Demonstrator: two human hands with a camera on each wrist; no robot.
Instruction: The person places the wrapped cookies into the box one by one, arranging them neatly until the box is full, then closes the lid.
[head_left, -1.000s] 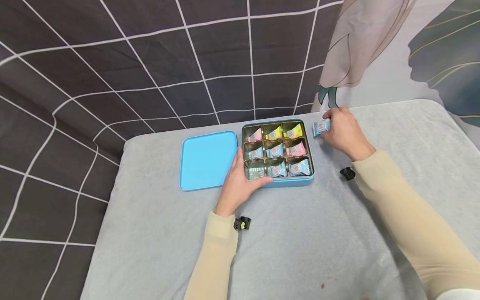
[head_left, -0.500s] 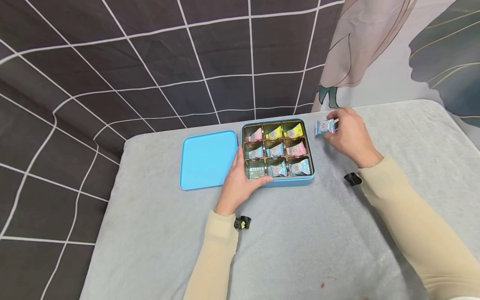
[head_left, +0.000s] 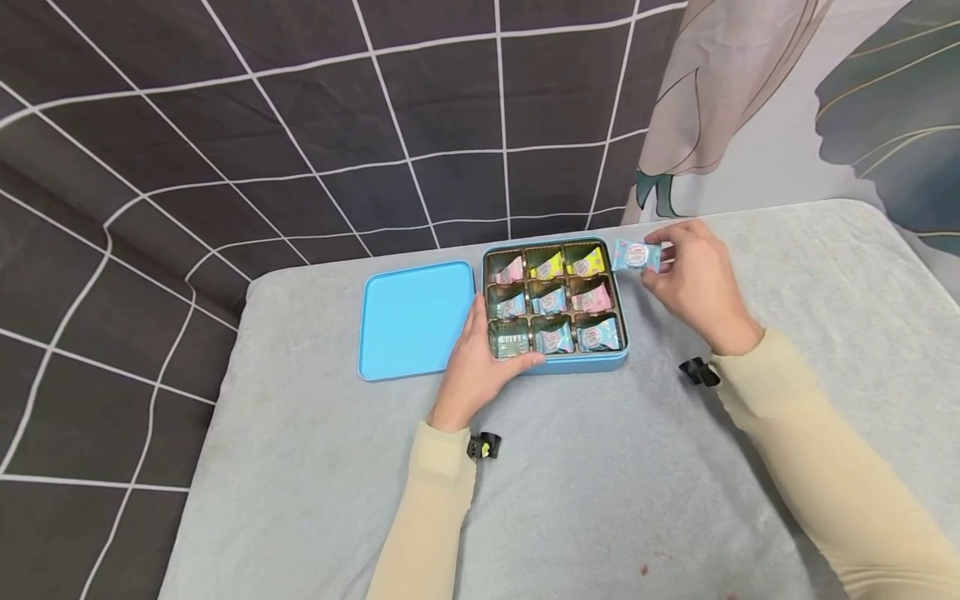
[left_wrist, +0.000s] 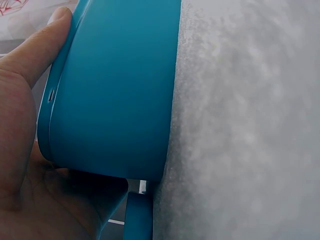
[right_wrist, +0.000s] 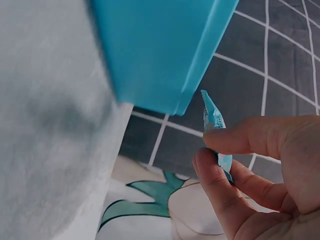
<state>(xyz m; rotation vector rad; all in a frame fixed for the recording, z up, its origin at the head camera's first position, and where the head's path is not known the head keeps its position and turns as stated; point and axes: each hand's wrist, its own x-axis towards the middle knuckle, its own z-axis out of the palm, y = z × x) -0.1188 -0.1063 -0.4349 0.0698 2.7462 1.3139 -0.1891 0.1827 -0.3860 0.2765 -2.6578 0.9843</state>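
A light-blue tin (head_left: pixel 581 364) stands uncovered, its gold-coloured insert split into several compartments. Pink, yellow and blue wrapped candies lie in most of them; the near-left compartment (head_left: pixel 513 342) shows only its ridged bottom. My left hand (head_left: pixel 472 367) grips the tin's near-left corner, thumb on the front rim and fingers along the left side. In the left wrist view the thumb (left_wrist: pixel 42 45) lies against the rim. Between thumb and fingers, my right hand (head_left: pixel 697 279) pinches a blue wrapped candy (head_left: pixel 636 255) beside the tin's far-right corner. The right wrist view shows that candy (right_wrist: pixel 214 117) edge-on.
The blue lid (head_left: pixel 416 321) lies flat left of the tin, close to my left fingers. A grey cloth (head_left: pixel 315 483) covers the table. Behind it hangs a dark curtain (head_left: pixel 450 100) with white grid lines, and a patterned one (head_left: pixel 757 125) at the right.
My right hand first shifted slightly right with the candy, then brought the candy back left, close to the tin's rim, its printed face turned up. The left hand, tin and lid stay put.
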